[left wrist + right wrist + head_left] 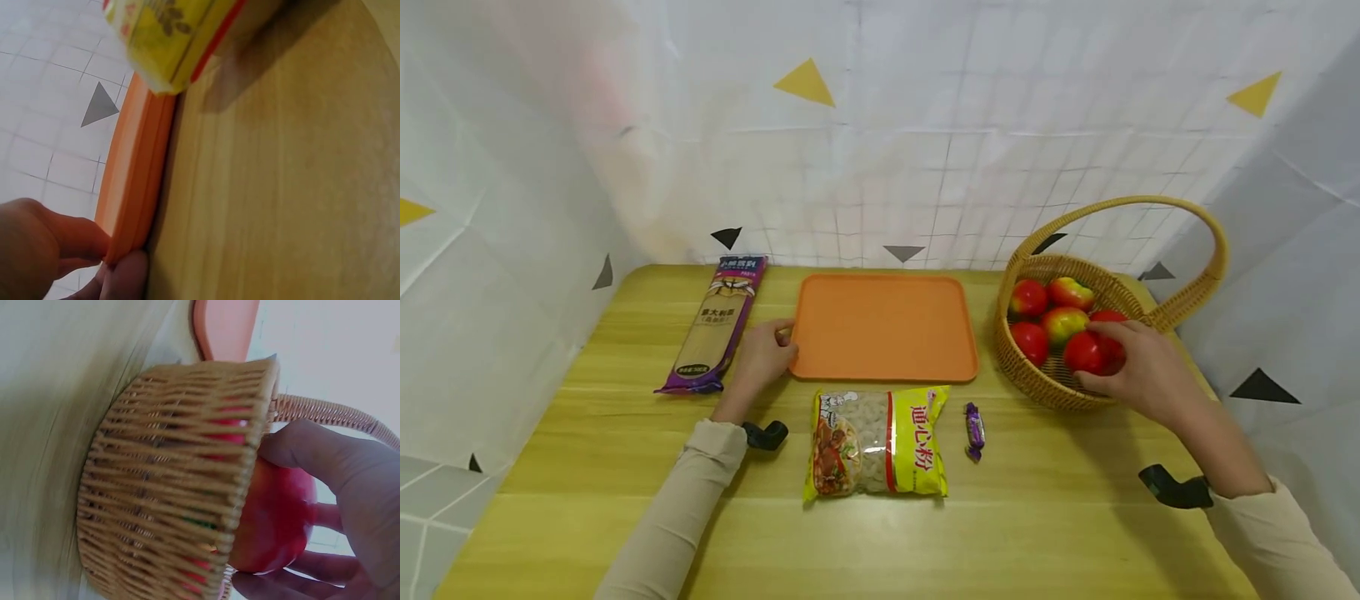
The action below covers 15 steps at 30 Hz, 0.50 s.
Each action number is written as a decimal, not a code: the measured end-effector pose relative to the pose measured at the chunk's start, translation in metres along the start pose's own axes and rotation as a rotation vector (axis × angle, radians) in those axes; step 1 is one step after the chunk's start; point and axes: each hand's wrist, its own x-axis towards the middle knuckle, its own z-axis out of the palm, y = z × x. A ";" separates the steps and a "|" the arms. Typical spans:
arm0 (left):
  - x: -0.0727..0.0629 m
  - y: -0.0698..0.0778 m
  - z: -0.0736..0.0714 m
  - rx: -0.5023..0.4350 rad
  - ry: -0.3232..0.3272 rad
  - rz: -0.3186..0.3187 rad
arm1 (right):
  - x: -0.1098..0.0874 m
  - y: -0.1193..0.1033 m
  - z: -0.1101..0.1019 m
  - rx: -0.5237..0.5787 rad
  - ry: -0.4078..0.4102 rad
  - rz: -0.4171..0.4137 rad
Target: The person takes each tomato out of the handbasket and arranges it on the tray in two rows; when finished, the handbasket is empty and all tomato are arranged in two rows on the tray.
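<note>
At the left end of the orange tray (886, 327), my left hand (763, 357) pinches the rim; the left wrist view shows thumb and fingers on either side of the tray's edge (134, 181). My right hand (1142, 367) reaches over the near right side of the wicker basket (1037, 387). Its fingers curl round a red apple (1086, 353), which the right wrist view shows just at the basket's rim (275, 515). Several other red and yellow-red apples (1064, 325) lie inside the basket.
A yellow bag of macaroni (876, 442) lies in front of the tray, with a purple wrapped candy (974, 432) to its right. A purple pack of pasta (715, 325) lies left of the tray. The basket's tall handle (1150, 200) arches above it. White sheeting hangs behind the table.
</note>
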 end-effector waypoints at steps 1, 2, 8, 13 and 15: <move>0.000 0.000 0.000 -0.006 -0.003 0.000 | -0.001 -0.001 0.000 0.006 0.018 -0.004; 0.000 0.000 0.001 -0.009 -0.004 0.002 | -0.002 -0.003 0.000 0.010 0.036 -0.009; -0.001 -0.002 0.001 -0.017 -0.006 0.007 | -0.001 -0.018 -0.003 0.035 0.103 -0.028; -0.001 -0.002 0.000 -0.017 -0.014 0.007 | 0.001 -0.033 -0.006 0.079 0.124 -0.026; -0.001 -0.001 0.000 -0.022 -0.020 0.007 | 0.001 -0.037 -0.006 0.098 0.138 -0.028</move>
